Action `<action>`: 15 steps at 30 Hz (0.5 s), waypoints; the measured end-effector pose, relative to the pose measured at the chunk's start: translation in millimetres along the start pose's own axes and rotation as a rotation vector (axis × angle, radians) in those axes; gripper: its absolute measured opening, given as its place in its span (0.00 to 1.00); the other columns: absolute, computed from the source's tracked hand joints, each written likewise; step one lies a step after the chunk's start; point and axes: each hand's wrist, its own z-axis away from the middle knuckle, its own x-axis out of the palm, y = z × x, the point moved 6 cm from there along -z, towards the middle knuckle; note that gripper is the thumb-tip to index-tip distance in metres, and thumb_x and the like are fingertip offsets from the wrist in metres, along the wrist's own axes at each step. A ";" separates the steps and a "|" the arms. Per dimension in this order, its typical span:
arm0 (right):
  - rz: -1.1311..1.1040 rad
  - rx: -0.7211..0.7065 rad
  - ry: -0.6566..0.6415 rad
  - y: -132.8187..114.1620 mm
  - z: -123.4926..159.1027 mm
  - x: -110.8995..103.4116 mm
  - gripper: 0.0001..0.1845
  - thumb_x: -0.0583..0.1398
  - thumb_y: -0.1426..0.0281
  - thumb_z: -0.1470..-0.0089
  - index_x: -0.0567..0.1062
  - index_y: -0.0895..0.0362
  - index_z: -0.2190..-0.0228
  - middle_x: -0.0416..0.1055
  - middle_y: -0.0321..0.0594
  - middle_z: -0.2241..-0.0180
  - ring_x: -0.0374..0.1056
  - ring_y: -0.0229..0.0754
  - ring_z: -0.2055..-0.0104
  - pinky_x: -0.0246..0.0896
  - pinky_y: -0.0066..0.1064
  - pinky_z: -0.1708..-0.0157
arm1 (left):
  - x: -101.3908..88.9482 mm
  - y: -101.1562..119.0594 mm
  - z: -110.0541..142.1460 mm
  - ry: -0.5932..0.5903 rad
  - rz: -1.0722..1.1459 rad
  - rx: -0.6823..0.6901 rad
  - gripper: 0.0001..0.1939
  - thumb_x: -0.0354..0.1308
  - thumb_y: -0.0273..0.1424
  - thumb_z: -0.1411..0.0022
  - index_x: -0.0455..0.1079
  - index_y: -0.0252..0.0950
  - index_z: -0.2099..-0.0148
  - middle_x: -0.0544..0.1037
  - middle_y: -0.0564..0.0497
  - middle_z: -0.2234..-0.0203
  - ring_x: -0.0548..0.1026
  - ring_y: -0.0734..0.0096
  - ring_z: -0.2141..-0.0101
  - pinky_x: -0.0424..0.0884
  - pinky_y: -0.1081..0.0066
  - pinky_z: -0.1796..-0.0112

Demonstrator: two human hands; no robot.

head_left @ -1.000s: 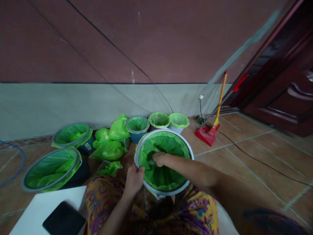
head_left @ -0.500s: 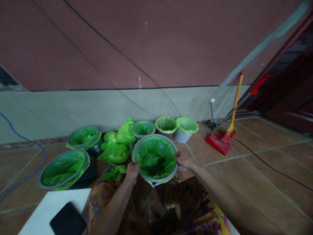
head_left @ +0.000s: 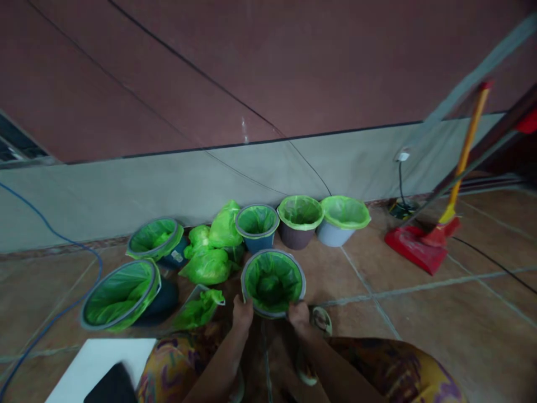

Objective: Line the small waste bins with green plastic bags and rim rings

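Head view: the grey-rimmed bin (head_left: 268,315) is positioned between the person's knees, mouth upward, with a green liner (head_left: 289,277) folded over its inside wall. The left hand (head_left: 243,312) grips the rim at lower left; the right hand (head_left: 298,313) grips it at lower right, fingers closed on the edge on both sides. Whether the base contacts the floor cannot be determined, as the underside is hidden. Directly behind stands a blue bin (head_left: 257,245), followed rightward by a brown bin (head_left: 296,238) and a pale grey bin (head_left: 333,235), all lined in green. Left of these lie filled green bags (head_left: 208,267). A red dustpan (head_left: 413,247) rests farther right.
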 end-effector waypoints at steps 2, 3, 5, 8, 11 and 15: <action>-0.029 0.036 -0.039 12.8 -6.5 5.9 0.19 0.52 0.62 0.41 0.75 0.62 0.62 0.76 0.49 0.74 0.76 0.49 0.70 0.66 0.32 0.75 | 7.3 3.2 -5.1 -0.023 -0.014 0.011 0.24 0.53 0.31 0.37 0.62 0.26 0.41 0.75 0.33 0.49 0.75 0.57 0.49 0.71 0.67 0.52; -0.037 0.033 -0.047 16.9 -10.3 4.6 0.20 0.51 0.61 0.41 0.75 0.62 0.59 0.77 0.50 0.71 0.76 0.49 0.68 0.68 0.32 0.72 | 9.0 6.2 -7.3 -0.030 -0.022 0.019 0.23 0.52 0.30 0.36 0.62 0.27 0.41 0.76 0.34 0.50 0.75 0.58 0.49 0.70 0.67 0.52; -0.018 0.026 0.009 21.3 -20.7 -9.0 0.25 0.50 0.58 0.40 0.71 0.64 0.52 0.77 0.55 0.61 0.75 0.51 0.58 0.68 0.34 0.63 | 8.7 14.1 -11.0 -0.016 -0.038 0.038 0.25 0.51 0.29 0.36 0.60 0.26 0.39 0.72 0.33 0.46 0.70 0.57 0.44 0.67 0.65 0.47; 0.090 -0.018 0.187 11.2 -44.3 -43.4 0.32 0.50 0.59 0.40 0.63 0.69 0.43 0.70 0.62 0.49 0.68 0.53 0.46 0.63 0.37 0.50 | 5.5 27.6 -15.7 0.078 -0.078 0.070 0.31 0.51 0.30 0.36 0.50 0.19 0.35 0.59 0.26 0.38 0.57 0.53 0.36 0.57 0.62 0.40; 0.168 -0.159 0.228 -16.1 -73.0 -59.4 0.30 0.49 0.65 0.41 0.62 0.69 0.42 0.66 0.61 0.45 0.62 0.53 0.40 0.56 0.39 0.43 | 15.6 30.9 -22.1 0.075 -0.075 0.028 0.32 0.49 0.29 0.35 0.48 0.15 0.35 0.57 0.24 0.38 0.58 0.53 0.37 0.58 0.64 0.40; 0.147 -0.233 0.096 -30.4 -97.6 -39.1 0.28 0.49 0.69 0.42 0.63 0.69 0.43 0.66 0.58 0.45 0.62 0.50 0.41 0.54 0.36 0.42 | 38.6 15.6 -31.7 0.011 -0.034 -0.097 0.23 0.48 0.26 0.36 0.58 0.23 0.40 0.73 0.30 0.48 0.73 0.57 0.48 0.71 0.67 0.52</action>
